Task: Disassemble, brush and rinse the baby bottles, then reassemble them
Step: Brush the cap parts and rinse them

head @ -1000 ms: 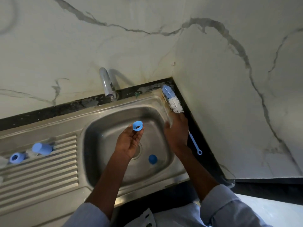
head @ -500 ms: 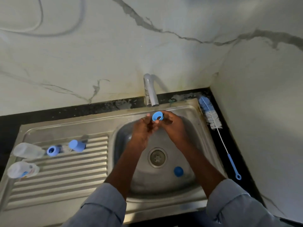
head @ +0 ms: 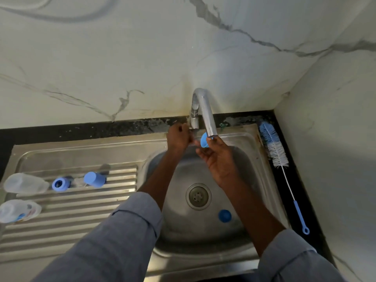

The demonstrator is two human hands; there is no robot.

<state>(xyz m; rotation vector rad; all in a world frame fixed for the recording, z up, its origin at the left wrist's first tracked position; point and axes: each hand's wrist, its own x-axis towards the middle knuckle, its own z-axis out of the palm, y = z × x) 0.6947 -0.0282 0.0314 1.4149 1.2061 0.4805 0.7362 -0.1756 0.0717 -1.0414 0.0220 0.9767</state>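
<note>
We pinch the blue ring [head: 204, 140] in the fingertips of our right hand [head: 218, 159], right under the mouth of the tap [head: 205, 112], over the back edge of the sink [head: 252, 139]. Our left hand [head: 179, 137] is up at the tap's base, fingers curled round the small handle there, though how firmly we cannot tell. The two hands sit just beside each other, almost touching, crowded against the rear rim.

Below them the basin lies open: the drain [head: 198, 196] in the middle and a blue cap [head: 224, 215] near it, to the right, between drain and our right forearm.

Out on the ribbed drainboard [head: 81, 220] to the left, well apart from the hands, we see a second blue ring [head: 59, 184], a blue cover [head: 94, 179] on its side, and two clear bottles [head: 24, 183] lying down at the far left edge, one behind the other.

On the dark counter strip [head: 284, 200] to the right, the bottle brush [head: 276, 153] lies along the sink's edge, bristles toward the wall, handle loop toward us.
</note>
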